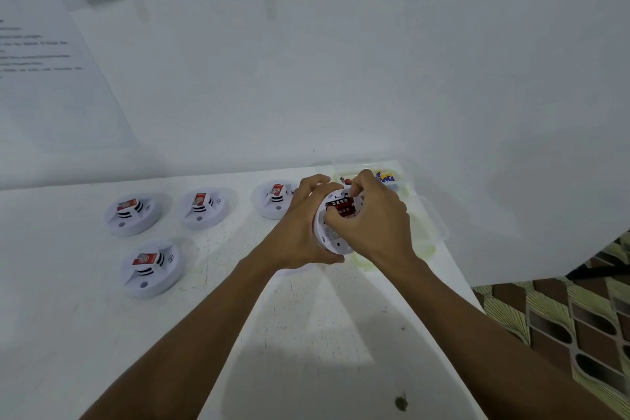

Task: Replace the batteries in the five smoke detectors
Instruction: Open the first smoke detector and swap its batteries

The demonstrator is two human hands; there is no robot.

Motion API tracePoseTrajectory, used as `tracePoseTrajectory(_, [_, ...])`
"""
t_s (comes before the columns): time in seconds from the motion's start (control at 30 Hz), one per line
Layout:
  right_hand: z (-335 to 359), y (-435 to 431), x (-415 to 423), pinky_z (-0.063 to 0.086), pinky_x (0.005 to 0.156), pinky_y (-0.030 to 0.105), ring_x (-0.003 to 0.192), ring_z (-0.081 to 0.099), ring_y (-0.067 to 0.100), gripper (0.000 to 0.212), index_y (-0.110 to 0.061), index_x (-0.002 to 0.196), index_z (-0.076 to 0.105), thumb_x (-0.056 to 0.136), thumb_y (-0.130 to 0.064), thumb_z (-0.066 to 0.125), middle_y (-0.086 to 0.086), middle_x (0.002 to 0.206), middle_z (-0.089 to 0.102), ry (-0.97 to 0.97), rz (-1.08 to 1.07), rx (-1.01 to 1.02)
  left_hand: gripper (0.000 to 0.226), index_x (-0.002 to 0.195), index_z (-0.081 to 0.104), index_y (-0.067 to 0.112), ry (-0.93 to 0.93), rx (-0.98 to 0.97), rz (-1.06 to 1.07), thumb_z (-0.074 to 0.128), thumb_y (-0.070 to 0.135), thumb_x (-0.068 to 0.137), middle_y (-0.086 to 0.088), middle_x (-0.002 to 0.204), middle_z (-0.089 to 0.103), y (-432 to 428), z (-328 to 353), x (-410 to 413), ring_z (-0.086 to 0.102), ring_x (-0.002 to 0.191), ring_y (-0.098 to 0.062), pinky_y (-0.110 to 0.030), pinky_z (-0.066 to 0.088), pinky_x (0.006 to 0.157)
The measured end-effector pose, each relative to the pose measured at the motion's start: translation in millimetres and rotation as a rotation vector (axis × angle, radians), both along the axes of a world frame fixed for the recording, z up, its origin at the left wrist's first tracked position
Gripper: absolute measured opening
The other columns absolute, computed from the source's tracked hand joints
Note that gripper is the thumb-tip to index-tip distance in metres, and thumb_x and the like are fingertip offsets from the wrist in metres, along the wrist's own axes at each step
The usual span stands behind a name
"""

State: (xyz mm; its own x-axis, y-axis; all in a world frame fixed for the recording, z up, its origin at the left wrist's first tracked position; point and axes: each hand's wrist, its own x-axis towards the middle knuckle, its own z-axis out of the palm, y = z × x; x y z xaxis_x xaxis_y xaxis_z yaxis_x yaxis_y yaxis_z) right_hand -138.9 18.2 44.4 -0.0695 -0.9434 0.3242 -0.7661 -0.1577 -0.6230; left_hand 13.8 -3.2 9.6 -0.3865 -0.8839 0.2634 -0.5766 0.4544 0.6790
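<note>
A white round smoke detector point(332, 238) is held above the table with its back side toward me. My left hand point(300, 232) grips its left rim. A red battery point(339, 206) sits in its open compartment, and my right hand point(373, 218) pinches that battery with fingertips and thumb. Several other white detectors lie on the table to the left, each with a red battery on top: one at far left point(132, 213), one beside it point(204, 208), one partly behind my left hand point(274, 203), and one nearer me point(151, 269).
A clear plastic tray point(433, 215) lies at the table's back right, behind my hands, with a few small batteries point(387, 178) in its far compartments. The white table point(306, 334) ends at the right over a patterned floor. Papers hang on the wall behind.
</note>
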Motion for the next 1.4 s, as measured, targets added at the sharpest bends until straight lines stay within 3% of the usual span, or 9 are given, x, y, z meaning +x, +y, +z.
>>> tracePoseTrajectory(0.17, [3.0,-0.4,2.7,0.052,0.066,0.036,0.077,0.057,0.021,0.041,-0.021,0.095,0.04,0.072,-0.038,0.07,-0.007,0.081,0.052,0.008,-0.037,0.044,0.092,0.128,0.029,0.062,0.085,0.091,-0.035,0.079,0.047,0.052,0.01,0.145,0.025,3.1,-6.4,-8.0,0.031,0.133,-0.006,-0.016,0.029,0.108])
tracePoseTrajectory(0.3, [1.3,0.3,0.6,0.051,0.066,0.034,0.078,0.059,0.021,0.043,-0.023,0.097,0.038,0.074,-0.038,0.07,-0.007,0.084,0.054,0.003,-0.021,0.06,0.084,0.119,0.032,0.049,0.087,0.118,-0.015,0.073,0.059,0.047,0.012,0.138,0.026,1.0,-16.7,-10.7,0.028,0.126,0.015,0.003,0.025,0.095])
tracePoseTrajectory(0.4, [-1.6,2.9,-3.4,0.049,0.065,0.031,0.079,0.059,0.018,0.041,-0.024,0.098,0.04,0.076,-0.041,0.071,-0.007,0.088,0.059,0.006,0.028,0.02,0.097,0.129,0.037,0.038,0.053,0.119,0.061,0.086,0.057,0.048,0.009,0.143,0.031,-0.9,-11.8,-10.0,0.03,0.138,-0.012,-0.017,0.027,0.108])
tracePoseTrajectory(0.57, [-10.4,1.0,-11.0,0.054,0.072,0.035,0.086,0.062,0.013,0.036,-0.027,0.098,0.05,0.078,-0.049,0.071,-0.011,0.098,0.066,-0.02,0.083,-0.089,0.109,0.142,0.026,0.031,0.015,0.008,0.069,0.091,0.033,0.055,0.001,0.154,0.022,1.5,-6.3,-10.1,0.025,0.142,-0.018,-0.028,0.027,0.114])
tracePoseTrajectory(0.67, [-18.5,-3.9,-16.8,0.054,0.08,0.038,0.096,0.061,0.011,0.034,-0.025,0.105,0.06,0.079,-0.044,0.075,-0.008,0.106,0.067,-0.098,0.152,-0.185,0.098,0.129,0.029,0.061,0.122,0.098,0.033,0.086,0.043,0.052,-0.005,0.149,0.03,2.2,-10.6,-14.8,0.03,0.14,-0.024,-0.034,0.031,0.113])
tracePoseTrajectory(0.83, [-34.6,-16.6,-27.7,0.043,0.098,0.044,0.116,0.055,0.024,0.026,-0.02,0.097,0.077,0.087,-0.041,0.065,0.004,0.121,0.065,-0.013,0.269,-0.467,0.112,0.142,0.025,0.031,0.056,0.054,0.08,0.091,0.037,0.052,0.002,0.153,0.023,-4.7,-13.1,-18.9,0.025,0.142,-0.019,-0.025,0.026,0.112])
tracePoseTrajectory(0.93, [-28.7,-15.6,-32.9,0.043,0.093,0.036,0.104,0.054,0.017,0.01,-0.014,0.091,0.076,0.087,-0.021,0.07,0.004,0.105,0.07,-0.032,0.302,-0.577,0.097,0.132,0.032,0.04,0.137,0.089,0.0,0.081,0.061,0.052,0.012,0.143,0.032,-5.9,-21.1,-21.1,0.027,0.139,-0.018,-0.017,0.022,0.111])
tracePoseTrajectory(1.17, [-19.5,-30.9,-69.1,0.04,0.07,0.007,0.074,0.063,-0.002,0.006,-0.017,0.091,0.074,0.09,-0.015,0.069,-0.016,0.081,0.069,-0.257,0.213,-0.177,0.106,0.127,0.027,0.058,0.157,0.009,0.028,0.091,0.039,0.045,0.001,0.138,0.029,-7.4,-25.1,-2.5,0.024,0.136,-0.014,-0.006,0.025,0.105])
tracePoseTrajectory(1.4, [-41.1,-62.2,-76.9,0.054,0.069,0.031,0.073,0.067,0.013,0.015,-0.034,0.072,0.065,0.087,-0.033,0.069,-0.006,0.077,0.072,0.106,0.202,0.355,0.104,0.126,0.021,0.065,0.153,0.006,0.061,0.085,0.053,0.045,0.027,0.136,0.024,-3.7,-38.4,12.3,0.025,0.138,-0.021,-0.045,0.028,0.117])
